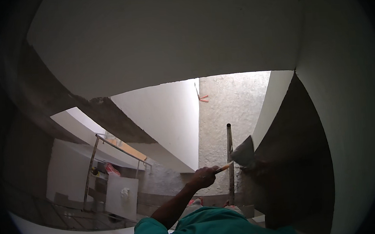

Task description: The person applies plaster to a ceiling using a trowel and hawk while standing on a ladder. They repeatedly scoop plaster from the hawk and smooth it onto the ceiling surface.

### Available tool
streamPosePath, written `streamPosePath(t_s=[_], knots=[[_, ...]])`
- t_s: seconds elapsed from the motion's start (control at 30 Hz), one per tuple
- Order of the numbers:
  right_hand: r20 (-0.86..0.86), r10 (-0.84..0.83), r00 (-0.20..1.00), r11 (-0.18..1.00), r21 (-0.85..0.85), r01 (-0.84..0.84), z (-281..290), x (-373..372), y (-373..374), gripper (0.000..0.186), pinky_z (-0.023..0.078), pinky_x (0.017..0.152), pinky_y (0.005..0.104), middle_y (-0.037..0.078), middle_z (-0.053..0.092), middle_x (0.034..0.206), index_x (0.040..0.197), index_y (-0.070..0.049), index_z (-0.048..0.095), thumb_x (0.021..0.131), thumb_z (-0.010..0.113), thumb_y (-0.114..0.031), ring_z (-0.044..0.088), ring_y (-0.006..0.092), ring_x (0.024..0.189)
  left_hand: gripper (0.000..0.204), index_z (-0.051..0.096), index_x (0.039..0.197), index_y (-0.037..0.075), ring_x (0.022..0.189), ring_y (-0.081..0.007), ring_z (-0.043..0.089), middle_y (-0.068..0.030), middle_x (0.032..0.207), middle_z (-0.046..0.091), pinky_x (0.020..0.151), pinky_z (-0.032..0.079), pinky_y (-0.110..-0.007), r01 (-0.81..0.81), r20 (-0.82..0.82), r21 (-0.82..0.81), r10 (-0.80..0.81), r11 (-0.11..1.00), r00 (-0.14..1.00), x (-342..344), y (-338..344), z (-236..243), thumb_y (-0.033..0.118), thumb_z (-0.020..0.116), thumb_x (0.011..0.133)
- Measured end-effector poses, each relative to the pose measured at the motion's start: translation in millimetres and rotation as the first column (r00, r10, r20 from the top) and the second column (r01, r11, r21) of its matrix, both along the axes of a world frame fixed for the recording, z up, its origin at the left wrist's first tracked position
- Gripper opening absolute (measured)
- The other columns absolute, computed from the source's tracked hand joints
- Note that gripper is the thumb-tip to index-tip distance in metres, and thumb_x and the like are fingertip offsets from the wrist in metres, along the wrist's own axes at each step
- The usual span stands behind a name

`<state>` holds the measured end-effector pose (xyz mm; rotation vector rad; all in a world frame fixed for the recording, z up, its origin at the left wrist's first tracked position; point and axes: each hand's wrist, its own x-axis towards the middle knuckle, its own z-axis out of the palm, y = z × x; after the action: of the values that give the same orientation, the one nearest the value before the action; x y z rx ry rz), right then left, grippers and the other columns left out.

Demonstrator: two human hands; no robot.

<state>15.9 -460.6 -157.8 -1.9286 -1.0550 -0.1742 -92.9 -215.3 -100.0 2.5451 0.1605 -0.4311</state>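
Observation:
My left hand [204,177] is closed round the dark and orange handle of a putty knife [223,168]. The pale end of that handle meets a broad grey blade [243,151]; whether both are one tool I cannot tell. Just below the blade, my right hand [255,168] shows dim and smeared against a dark wall, its fingers not readable. A metal pipe [229,142] stands upright behind the blade and the putty knife.
A white board [122,199] with a pale lump on it leans at the left, by a metal frame [119,146]. A pink-red bag [111,169] lies nearby. White wall surfaces [157,123] surround me, with a dark unpainted strip [301,152] at the right.

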Motion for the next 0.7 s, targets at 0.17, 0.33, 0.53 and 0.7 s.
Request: streamPosePath(t_s=[0.17, 0.33, 0.53, 0.7], knots=[[-0.512, 0.139, 0.847, 0.982, 0.183, -0.051, 57.2, -42.3, 45.3, 0.029, 0.051, 0.068, 0.0362, 0.015, 0.066, 0.084, 0.099, -0.001, 0.064, 0.076, 0.078, -0.012, 0.066, 0.0256, 0.078, 0.024, 0.065, 0.096, 0.005, 0.082, -0.0413, 0.065, -0.0232, 0.084, 0.065, 0.072, 0.052, -0.052, 0.194, 0.040, -0.051, -0.192, 0.980, 0.981, 3.2, -18.7, 0.1, 0.006, 0.051, 0.076], [-0.346, 0.036, 0.937, 0.986, 0.165, 0.024, 55.7, -51.2, 47.5, 0.026, 0.052, 0.068, 0.0383, 0.015, 0.066, 0.085, 0.098, -0.001, 0.065, 0.076, 0.076, -0.011, 0.066, 0.0267, 0.078, 0.036, 0.061, 0.108, 0.009, 0.087, -0.0406, 0.063, -0.0211, 0.090, 0.066, 0.075, 0.050, -0.052, 0.327, 0.044, -0.152, -0.324, 0.933, 0.945, 15.1, -14.8, -6.1, 0.006, 0.052, 0.074], [-0.066, -0.404, 0.912, 0.914, 0.010, 0.405, 6.4, -69.3, 9.1, 0.028, 0.051, 0.078, 0.0392, 0.016, 0.063, 0.092, 0.100, -0.003, 0.065, 0.078, 0.075, -0.017, 0.062, 0.0293, 0.087, 0.026, 0.063, 0.106, 0.010, 0.084, -0.0385, 0.065, -0.0182, 0.085, 0.066, 0.072, 0.051, -0.047, 0.447, 0.353, -0.327, -0.331, 0.833, 0.875, 40.6, 27.5, 4.6, 0.029, 0.058, 0.090], [0.558, -0.495, 0.665, 0.659, -0.257, 0.707, -39.4, -82.4, -35.5, 0.045, 0.048, 0.090, 0.0428, 0.018, 0.059, 0.106, 0.104, -0.003, 0.063, 0.073, 0.081, -0.029, 0.058, 0.0326, 0.099, 0.032, 0.058, 0.122, 0.012, 0.069, -0.0294, 0.064, -0.0145, 0.080, 0.061, 0.057, 0.051, -0.041, -0.028, 0.738, 0.072, -0.034, 0.997, 0.674, 118.7, 138.7, 121.7, 0.010, 0.050, 0.091]])
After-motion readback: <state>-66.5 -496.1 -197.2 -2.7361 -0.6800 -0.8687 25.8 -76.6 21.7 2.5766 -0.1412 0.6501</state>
